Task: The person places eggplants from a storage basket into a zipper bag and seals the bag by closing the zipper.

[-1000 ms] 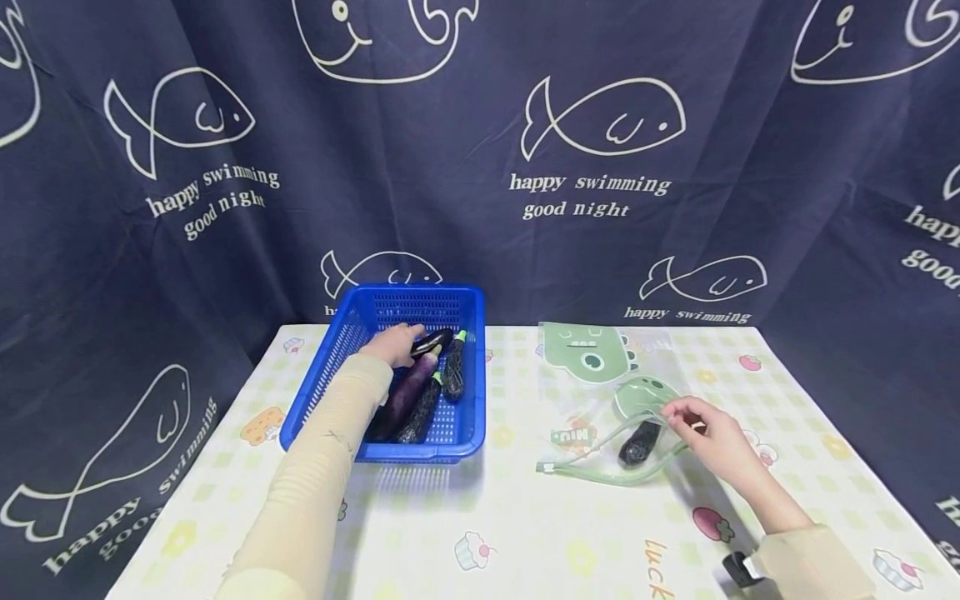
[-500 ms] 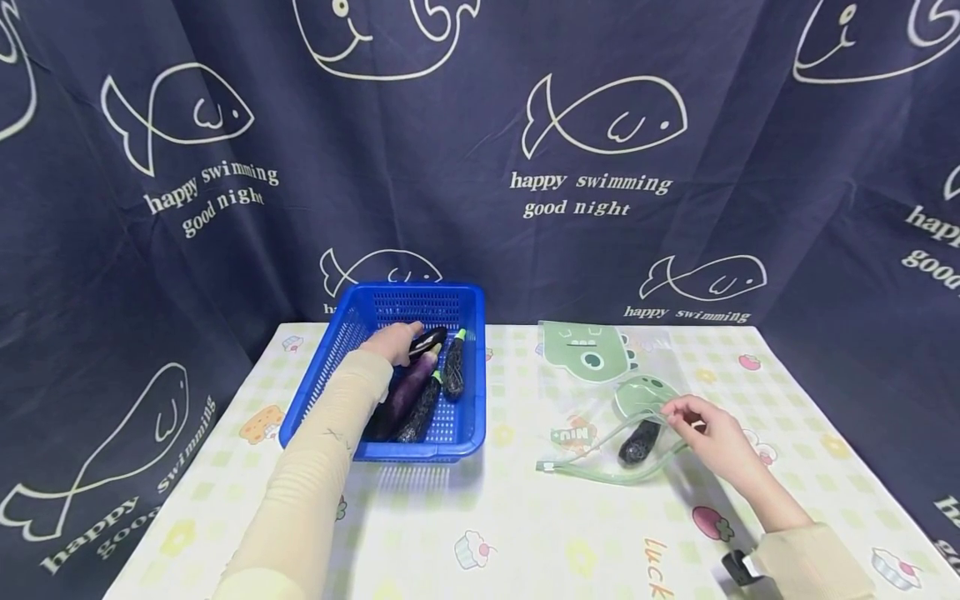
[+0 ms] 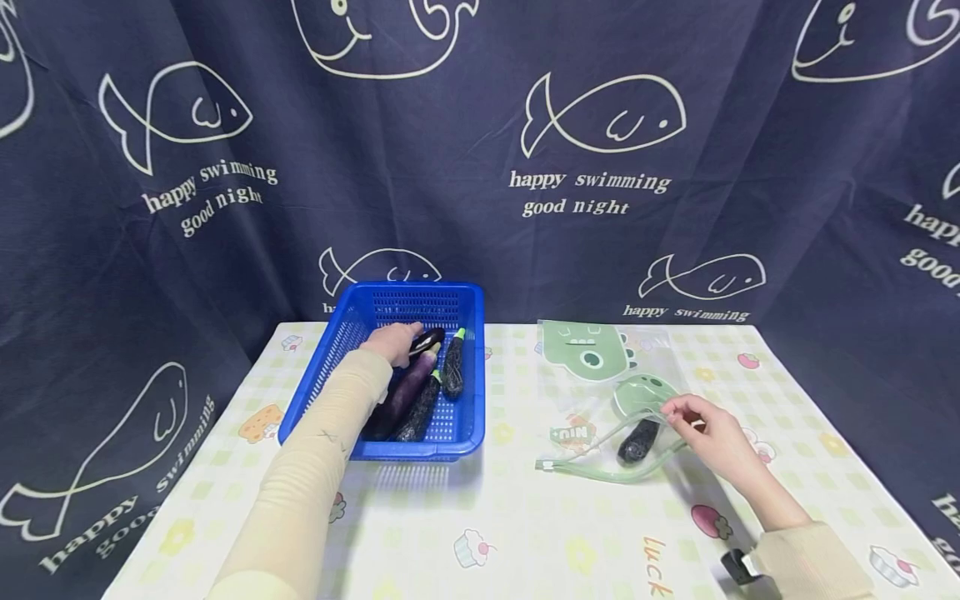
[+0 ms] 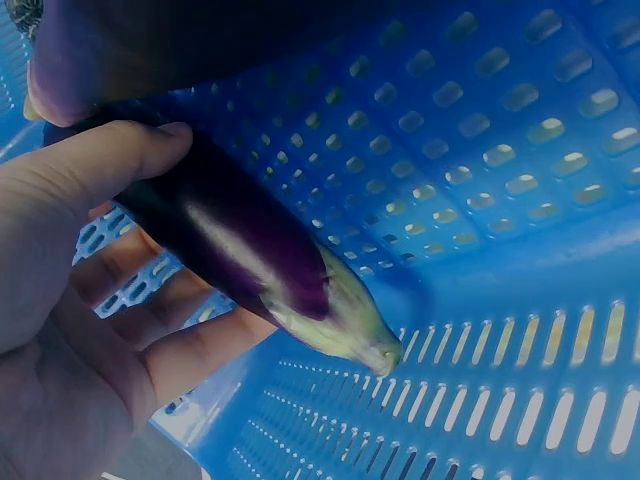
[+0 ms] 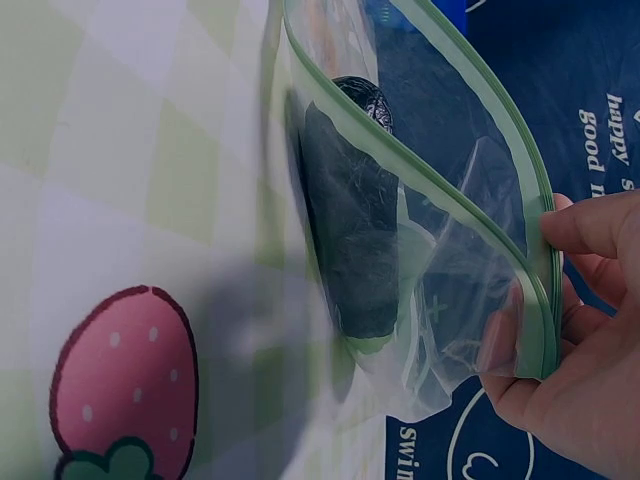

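Presently we see the left hand (image 3: 390, 343) inside the blue perforated basket (image 3: 408, 451), gripping a glossy dark eggplant (image 4: 245, 235), thumb over it and fingers beneath. Its pale stem end points toward a slotted wall; we cannot tell the clearance. A purple eggplant (image 3: 408, 390) lies close beside; bare basket floor shows near the front right corner. We note the right hand (image 3: 708, 437) pinching the green-edged zip bag (image 3: 611, 477) at its mouth, whose edges gape around another eggplant (image 3: 637, 443) inside. Bare tablecloth (image 3: 510, 367) separates basket and bag.
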Demonstrator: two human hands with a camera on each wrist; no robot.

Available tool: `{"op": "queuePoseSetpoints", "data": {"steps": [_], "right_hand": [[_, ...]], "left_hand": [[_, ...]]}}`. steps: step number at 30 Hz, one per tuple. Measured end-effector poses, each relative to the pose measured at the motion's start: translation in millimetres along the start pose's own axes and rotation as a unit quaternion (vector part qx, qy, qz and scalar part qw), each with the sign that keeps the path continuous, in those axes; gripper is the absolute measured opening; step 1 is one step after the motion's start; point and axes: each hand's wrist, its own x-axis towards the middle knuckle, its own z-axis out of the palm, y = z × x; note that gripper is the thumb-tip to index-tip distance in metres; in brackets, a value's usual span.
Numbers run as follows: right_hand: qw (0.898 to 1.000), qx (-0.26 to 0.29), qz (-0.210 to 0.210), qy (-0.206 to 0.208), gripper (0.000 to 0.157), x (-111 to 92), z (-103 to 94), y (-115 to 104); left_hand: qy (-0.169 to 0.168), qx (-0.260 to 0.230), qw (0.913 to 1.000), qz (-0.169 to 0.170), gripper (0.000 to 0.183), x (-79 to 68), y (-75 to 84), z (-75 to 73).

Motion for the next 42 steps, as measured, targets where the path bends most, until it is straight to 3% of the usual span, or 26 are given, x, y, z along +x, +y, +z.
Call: {"op": "queuePoseSetpoints", "data": {"steps": [12, 25, 42], "right_hand": [[1.0, 0.002, -0.004, -0.001, 0.008, 1, -0.2, -4], [1.0, 0.0, 0.004, -0.006, 0.008, 2, -0.7, -5], [1.0, -0.002, 0.007, -0.015, 0.008, 4, -0.1, -7]], "left_hand": [[0.022, 0.014, 0.9996, 0.008, 0.059, 1.7, 1.7, -1.0], [0.05, 0.042, 0.9979, 0.008, 0.057, -3.7, 3.4, -12.0], [0.087, 0.017, 0.9958, 0.02, 0.061, -17.1, 6.8, -29.4]]}}
